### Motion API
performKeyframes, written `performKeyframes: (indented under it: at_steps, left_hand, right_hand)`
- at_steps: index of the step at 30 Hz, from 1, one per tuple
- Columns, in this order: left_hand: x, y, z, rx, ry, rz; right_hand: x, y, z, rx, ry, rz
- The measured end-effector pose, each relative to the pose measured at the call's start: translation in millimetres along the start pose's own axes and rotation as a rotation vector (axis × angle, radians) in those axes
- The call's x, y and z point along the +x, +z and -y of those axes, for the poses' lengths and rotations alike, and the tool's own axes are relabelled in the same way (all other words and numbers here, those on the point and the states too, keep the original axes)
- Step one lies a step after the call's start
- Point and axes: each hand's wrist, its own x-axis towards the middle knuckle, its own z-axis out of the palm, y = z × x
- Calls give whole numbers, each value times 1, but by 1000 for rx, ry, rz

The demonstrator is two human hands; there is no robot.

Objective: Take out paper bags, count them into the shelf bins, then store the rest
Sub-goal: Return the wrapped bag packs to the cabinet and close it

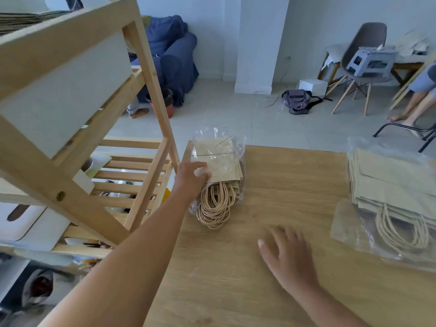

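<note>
1. Two packs of flat tan paper bags in clear plastic wrap lie on the light wooden table (283, 185), well apart from each other.
2. The smaller pack (218, 159) sits at the table's far left corner, its twisted paper-cord handles (214, 208) spilling toward the person.
3. The left hand (190, 178) reaches across the table edge and holds this smaller pack, fingers curled over its near left corner.
4. The larger pack (396, 185) lies at the table's right edge, partly cut off by the frame.
5. The right hand (287, 253) is spread wide, palm down over bare tabletop between the packs, holding nothing; whether it touches the wood I cannot tell.
6. To the left stands a slatted pale wooden shelf (141, 67) holding a white rectangular bin (63, 90) on an upper level.
</note>
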Motion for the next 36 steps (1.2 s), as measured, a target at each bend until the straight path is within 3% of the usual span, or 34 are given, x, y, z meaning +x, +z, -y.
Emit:
performKeyframes:
  at_steps: [5, 8, 12, 18, 26, 30, 36]
  left_hand:
    - [2, 4, 1, -28, -15, 10]
    - [5, 6, 3, -24, -28, -1]
    - [9, 9, 8, -99, -94, -26]
    - [12, 11, 19, -208, -270, 70]
    - [-1, 7, 18, -488, -246, 125]
    - [-14, -5, 15, -498, -260, 159]
    - [-29, -32, -9, -589, -210, 169]
  right_hand:
    - [112, -31, 45, 404, 111, 19]
    - [160, -33, 75, 502, 141, 73]
    - [194, -13, 94, 625, 333, 206]
    - [188, 14, 89, 758, 423, 261]
    - [183, 1, 84, 956, 452, 326]
    - [174, -11, 82, 1082, 524, 363]
    - [154, -59, 101, 1214, 431, 299]
